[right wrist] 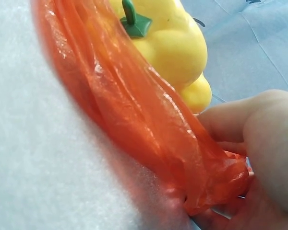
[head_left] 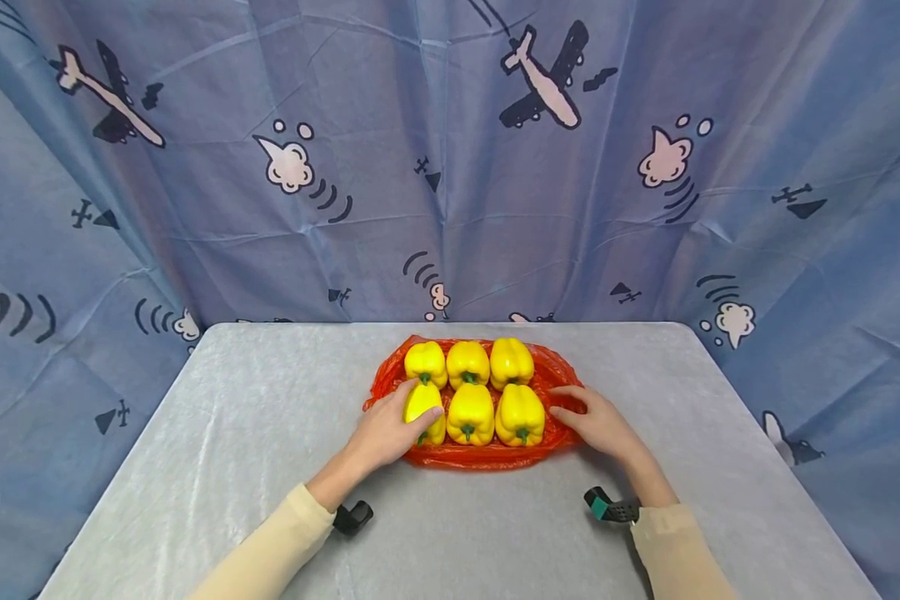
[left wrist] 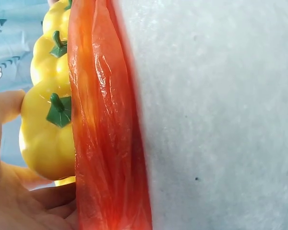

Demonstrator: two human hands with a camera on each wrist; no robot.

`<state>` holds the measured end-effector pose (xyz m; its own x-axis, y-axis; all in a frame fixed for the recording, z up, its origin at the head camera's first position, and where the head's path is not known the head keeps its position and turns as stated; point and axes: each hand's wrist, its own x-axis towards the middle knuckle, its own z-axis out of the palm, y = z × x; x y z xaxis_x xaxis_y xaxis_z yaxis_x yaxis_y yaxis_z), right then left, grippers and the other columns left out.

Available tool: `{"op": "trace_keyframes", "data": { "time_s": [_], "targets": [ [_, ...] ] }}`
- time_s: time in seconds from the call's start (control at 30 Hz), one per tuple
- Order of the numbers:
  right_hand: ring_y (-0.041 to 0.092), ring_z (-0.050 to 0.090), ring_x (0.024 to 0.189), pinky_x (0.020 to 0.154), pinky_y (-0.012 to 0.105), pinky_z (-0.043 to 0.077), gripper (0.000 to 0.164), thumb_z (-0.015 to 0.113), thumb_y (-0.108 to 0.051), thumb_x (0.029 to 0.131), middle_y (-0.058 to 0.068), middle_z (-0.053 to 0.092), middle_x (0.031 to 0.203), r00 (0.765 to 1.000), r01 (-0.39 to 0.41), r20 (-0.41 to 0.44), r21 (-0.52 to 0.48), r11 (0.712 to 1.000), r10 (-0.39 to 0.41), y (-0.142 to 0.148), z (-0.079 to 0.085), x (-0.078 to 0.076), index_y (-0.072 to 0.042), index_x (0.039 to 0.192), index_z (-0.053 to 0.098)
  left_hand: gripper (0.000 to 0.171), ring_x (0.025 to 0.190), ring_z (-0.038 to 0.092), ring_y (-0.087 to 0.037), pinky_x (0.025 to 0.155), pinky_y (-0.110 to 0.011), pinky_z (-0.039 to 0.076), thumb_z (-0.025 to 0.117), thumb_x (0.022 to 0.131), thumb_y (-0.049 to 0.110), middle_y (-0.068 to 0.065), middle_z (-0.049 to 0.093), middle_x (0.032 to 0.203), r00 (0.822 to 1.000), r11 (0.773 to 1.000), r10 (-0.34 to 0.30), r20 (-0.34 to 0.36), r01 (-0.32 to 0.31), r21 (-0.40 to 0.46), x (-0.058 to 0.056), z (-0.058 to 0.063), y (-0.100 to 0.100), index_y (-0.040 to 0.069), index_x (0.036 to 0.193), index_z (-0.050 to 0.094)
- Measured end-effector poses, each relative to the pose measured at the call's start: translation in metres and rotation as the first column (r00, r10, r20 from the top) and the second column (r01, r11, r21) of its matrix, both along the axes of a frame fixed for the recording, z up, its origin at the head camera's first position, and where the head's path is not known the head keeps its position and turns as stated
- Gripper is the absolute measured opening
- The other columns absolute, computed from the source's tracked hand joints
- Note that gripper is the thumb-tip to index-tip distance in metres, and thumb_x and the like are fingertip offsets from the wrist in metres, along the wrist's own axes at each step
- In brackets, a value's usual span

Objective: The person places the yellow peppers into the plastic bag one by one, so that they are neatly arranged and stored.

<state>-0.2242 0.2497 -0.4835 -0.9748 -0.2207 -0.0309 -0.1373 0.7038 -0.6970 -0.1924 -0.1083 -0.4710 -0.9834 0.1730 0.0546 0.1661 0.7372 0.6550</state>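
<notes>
Several yellow bell peppers (head_left: 470, 414) with green stems stand in two rows of three inside a red plastic bag (head_left: 487, 457) whose rim is rolled down around them. My left hand (head_left: 386, 423) holds the front-left bell pepper (left wrist: 47, 136), thumb on its near side and fingers round its outer side. At the bag's right side, my right hand (head_left: 596, 421) rests with thumb and fingers apart over the rim. In the right wrist view, the crumpled bag edge (right wrist: 209, 179) lies between that thumb and the fingers, next to the front-right bell pepper (right wrist: 175, 50).
The bag lies toward the back of a table under a pale grey cloth (head_left: 270, 417). Behind and beside the table hangs a blue curtain (head_left: 390, 108) printed with planes and clouds. Each wrist carries a black strap camera, the right one (head_left: 607, 506) partly green.
</notes>
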Motion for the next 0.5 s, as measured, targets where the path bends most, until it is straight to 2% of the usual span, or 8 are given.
{"op": "trace_keyframes", "data": {
  "time_s": [0.13,0.23,0.37,0.5],
  "targets": [
    [0.048,0.042,0.135,0.111,0.068,0.03,0.045,0.064,-0.033,0.1,0.025,0.052,0.144,1.0,0.003,0.002,-0.009,1.0,-0.003,0.001,0.0,0.001,-0.006,0.137,0.061,0.081,0.131,0.053,-0.038,0.109,-0.057,0.041,0.057,0.095,0.064,-0.017,0.053,0.148,1.0,1.0,-0.005,-0.002,0.005,0.003,0.002,0.003,0.0,0.008,0.152,0.044],
    [0.047,0.041,0.136,0.112,0.068,0.029,0.045,0.063,-0.032,0.101,0.024,0.052,0.144,1.0,0.007,-0.002,-0.024,1.0,-0.007,0.001,0.001,0.002,-0.006,0.137,0.061,0.077,0.135,0.049,-0.037,0.112,-0.056,0.038,0.056,0.098,0.06,-0.017,0.052,0.149,0.999,1.0,-0.01,-0.04,0.01,0.019,0.003,0.008,-0.003,0.005,0.151,0.045],
    [0.048,0.041,0.137,0.113,0.068,0.028,0.047,0.063,-0.032,0.101,0.025,0.053,0.145,1.0,0.013,-0.028,-0.028,1.0,-0.014,0.001,0.007,0.004,-0.005,0.139,0.059,0.066,0.136,0.049,-0.035,0.114,-0.052,0.037,0.055,0.102,0.049,-0.017,0.054,0.146,0.99,0.999,-0.008,-0.144,0.012,0.034,0.003,0.017,-0.011,0.003,0.147,0.05],
    [0.049,0.042,0.136,0.111,0.068,0.031,0.05,0.062,-0.033,0.102,0.027,0.051,0.145,0.998,0.022,-0.067,-0.002,1.0,-0.022,0.002,0.017,0.007,-0.003,0.141,0.057,0.058,0.132,0.052,-0.034,0.111,-0.052,0.041,0.056,0.103,0.043,-0.016,0.057,0.142,0.968,1.0,-0.007,-0.25,0.003,-0.013,0.001,0.022,-0.024,0.003,0.145,0.053]
  ]
}}
